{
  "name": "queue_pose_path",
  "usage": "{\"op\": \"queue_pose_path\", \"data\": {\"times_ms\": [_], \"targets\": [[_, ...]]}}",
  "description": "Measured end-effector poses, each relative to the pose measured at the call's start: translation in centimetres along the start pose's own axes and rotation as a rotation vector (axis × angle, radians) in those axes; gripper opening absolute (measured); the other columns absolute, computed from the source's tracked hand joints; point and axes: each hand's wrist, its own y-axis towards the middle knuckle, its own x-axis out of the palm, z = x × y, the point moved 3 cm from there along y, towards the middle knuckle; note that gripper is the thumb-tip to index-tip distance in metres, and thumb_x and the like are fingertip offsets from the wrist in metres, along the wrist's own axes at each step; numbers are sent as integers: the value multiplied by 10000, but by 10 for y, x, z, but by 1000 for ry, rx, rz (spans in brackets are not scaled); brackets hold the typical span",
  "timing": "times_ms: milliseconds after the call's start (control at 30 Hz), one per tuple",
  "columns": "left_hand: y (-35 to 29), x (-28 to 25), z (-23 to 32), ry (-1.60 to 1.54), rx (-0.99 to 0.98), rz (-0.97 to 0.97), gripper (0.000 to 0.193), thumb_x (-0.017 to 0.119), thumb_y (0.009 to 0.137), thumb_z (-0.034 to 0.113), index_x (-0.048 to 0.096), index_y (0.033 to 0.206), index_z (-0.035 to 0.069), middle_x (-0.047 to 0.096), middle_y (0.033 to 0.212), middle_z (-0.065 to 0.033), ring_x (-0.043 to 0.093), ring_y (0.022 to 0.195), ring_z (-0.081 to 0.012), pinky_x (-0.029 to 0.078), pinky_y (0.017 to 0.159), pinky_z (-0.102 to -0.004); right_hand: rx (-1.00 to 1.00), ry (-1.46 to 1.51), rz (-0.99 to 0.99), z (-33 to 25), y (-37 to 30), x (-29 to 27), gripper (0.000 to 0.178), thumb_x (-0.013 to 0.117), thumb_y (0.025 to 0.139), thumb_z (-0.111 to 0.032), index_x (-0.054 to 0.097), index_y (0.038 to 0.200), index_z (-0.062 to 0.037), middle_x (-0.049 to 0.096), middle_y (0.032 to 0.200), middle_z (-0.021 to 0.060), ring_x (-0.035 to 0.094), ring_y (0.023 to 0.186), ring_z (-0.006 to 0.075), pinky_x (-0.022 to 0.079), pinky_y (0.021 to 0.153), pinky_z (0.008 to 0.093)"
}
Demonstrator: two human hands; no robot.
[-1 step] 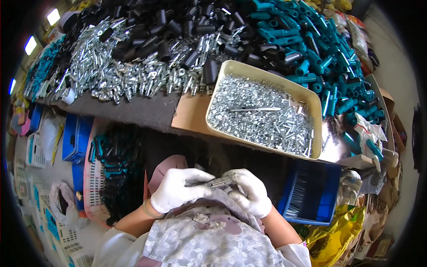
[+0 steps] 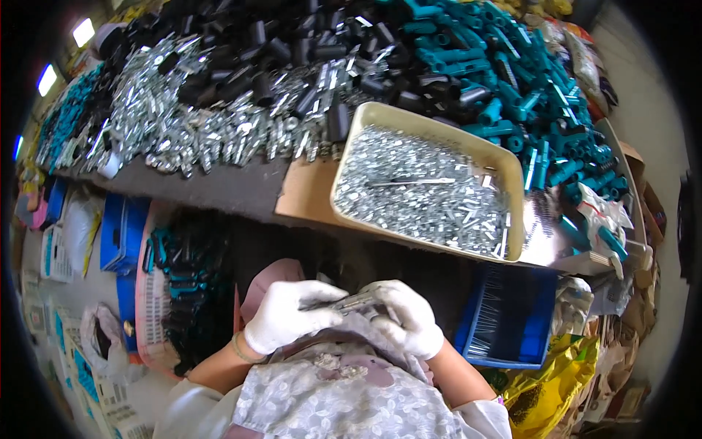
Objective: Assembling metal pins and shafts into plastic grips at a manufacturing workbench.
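White gloves cover both of my hands, which are held close together in front of my lap. A slim silvery metal part (image 2: pixel 356 301) spans the gap between them, slightly blurred. My left hand (image 2: pixel 289 316) pinches its left end between thumb and fingers. Around the other end, the fingers of my right hand (image 2: pixel 409 318) are curled, partly hiding it. Beyond the hands, on the bench, stands a cream tray (image 2: pixel 518 212) filled with small metal pieces (image 2: pixel 417 201). A thin metal rod (image 2: pixel 409 181) lies on top of them.
Metal shafts (image 2: pixel 241 121), black sleeves (image 2: pixel 292 51) and teal tool housings (image 2: pixel 504 88) are heaped along the bench (image 2: pixel 212 192). Below it stand a pink crate (image 2: pixel 151 314) of teal-and-black parts and a blue bin (image 2: pixel 541 322). A yellow bag (image 2: pixel 556 388) lies at right.
The whole view has shifted slightly, with the bench and tray a little farther left. My hands keep their grip on the metal part, which looks more blurred now.
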Motion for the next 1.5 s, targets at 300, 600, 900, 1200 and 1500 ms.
{"op": "queue_pose_path", "data": {"times_ms": [300, 600, 900, 1200, 1500], "targets": [[-3, 3, 9, -111, -276, 54, 290, 715, 830, -38, 667, 1111, -91, 708, 835, -85, 595, 632, -70, 457, 553, -197, -96, -231, -231, -21, 18, -33, 478, 705, 820, -177, 596, 1266, -44, 616, 1149, 174, 602, 1008, 375, 510, 851, 432], [5, 6, 10, -20, -112, 81, 312, 743, 820, -58, 667, 1120, -102, 716, 885, -98, 633, 702, -87, 502, 632, -213, 89, -900, 792, 22, 65, -292, 137, 630, 861, -56, 721, 960, -30, 705, 920, 155, 684, 835, 313, 534, 766, 348], [-5, 17, 10, -65, -192, 78, 325, 753, 839, -19, 673, 1146, -92, 731, 1011, -115, 671, 879, -121, 544, 806, -252, 835, -1185, 625, 91, 105, -358, 474, 725, 790, -389, 674, 1152, -87, 695, 1138, 204, 653, 1088, 375, 513, 932, 445], [8, 13, 14, 28, -57, 27, 333, 774, 850, 45, 679, 1145, -78, 714, 923, -52, 611, 752, -58, 502, 667, -215, 116, -601, 967, -18, 82, -294, 508, 676, 885, -73, 512, 1362, -10, 643, 787, 43, 561, 604, 95, 478, 543, 258], [22, 16, 28, 46, 31, 32, 326, 766, 836, 27, 686, 1138, -66, 727, 973, -85, 653, 868, -95, 528, 787, -249, 200, 435, 820, -39, 43, -87, 638, 630, 813, -45, 422, 1413, 5, 570, 1008, 71, 590, 883, 147, 559, 708, 272]]}}
